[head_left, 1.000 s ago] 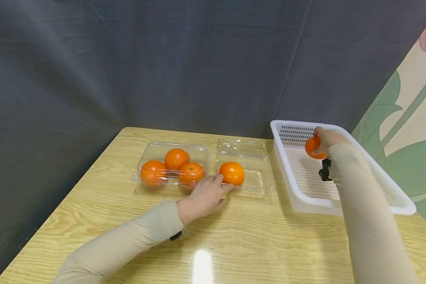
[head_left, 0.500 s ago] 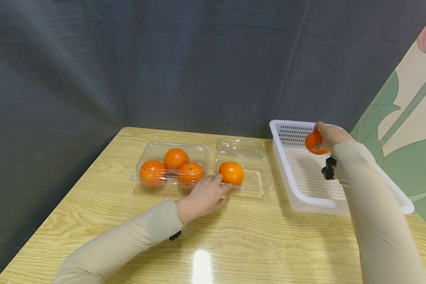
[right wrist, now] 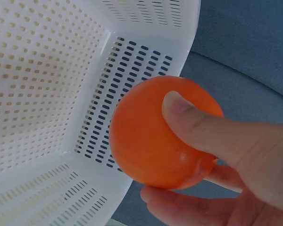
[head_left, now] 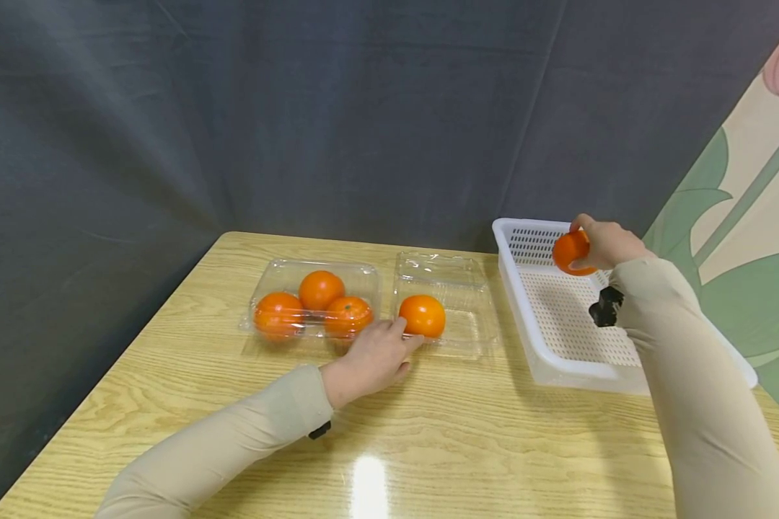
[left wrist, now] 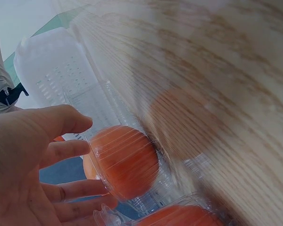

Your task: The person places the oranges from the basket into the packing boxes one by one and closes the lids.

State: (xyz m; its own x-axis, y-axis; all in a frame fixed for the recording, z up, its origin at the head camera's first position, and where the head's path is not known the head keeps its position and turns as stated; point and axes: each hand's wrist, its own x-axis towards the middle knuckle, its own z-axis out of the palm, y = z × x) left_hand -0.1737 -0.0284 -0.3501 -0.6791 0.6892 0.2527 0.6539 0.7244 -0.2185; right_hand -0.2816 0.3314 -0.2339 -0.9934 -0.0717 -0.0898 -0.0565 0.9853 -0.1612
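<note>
My right hand (head_left: 600,245) grips an orange (head_left: 568,251) (right wrist: 155,134) above the far end of a white perforated basket (head_left: 526,317) (right wrist: 47,94). My left hand (head_left: 379,353) (left wrist: 33,160) lies with straight fingers on the near edge of a clear plastic clamshell box (head_left: 454,339), touching it beside a lone orange (head_left: 422,316) (left wrist: 125,160) in the right half. The left half of the box holds three more oranges (head_left: 311,306).
The light wooden table (head_left: 428,447) ends at a dark cloth backdrop (head_left: 298,108). A painted wall panel (head_left: 753,202) stands at the right, behind the basket. The basket's floor shows nothing in it.
My right hand has carried its orange slightly up and toward the basket's far end. The left hand and the box have stayed put.
</note>
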